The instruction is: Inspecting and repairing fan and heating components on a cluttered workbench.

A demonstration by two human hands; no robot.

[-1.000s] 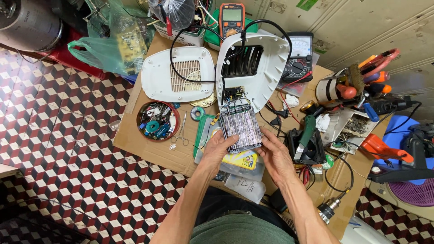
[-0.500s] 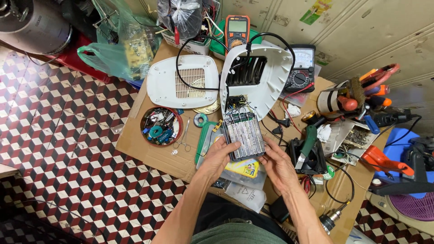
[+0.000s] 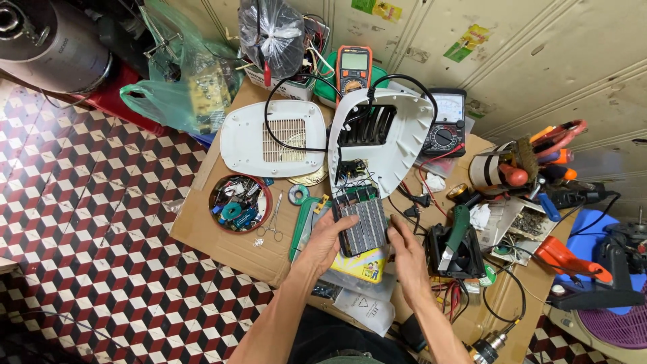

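A ribbed grey heating block (image 3: 362, 224) with thin wires at its top lies on the bench, just below an opened white plastic shell (image 3: 384, 145). My left hand (image 3: 325, 240) grips the block's left edge. My right hand (image 3: 406, 255) touches its right edge, fingers together. A black cable (image 3: 283, 114) loops from the shell over a second white cover (image 3: 273, 139) with a vent grille. A yellow packet (image 3: 360, 265) lies under the block.
A round red tin of small parts (image 3: 237, 203) and small scissors (image 3: 273, 222) lie left. Two multimeters (image 3: 354, 67) (image 3: 445, 128) stand at the back. A black fan with a green-handled tool (image 3: 455, 243), tool cup (image 3: 512, 168) and orange tools (image 3: 563, 259) crowd the right. Checkered floor (image 3: 87, 222) lies left.
The view has shifted slightly. Both hands stay on the grey block, which has barely moved under the white shell.
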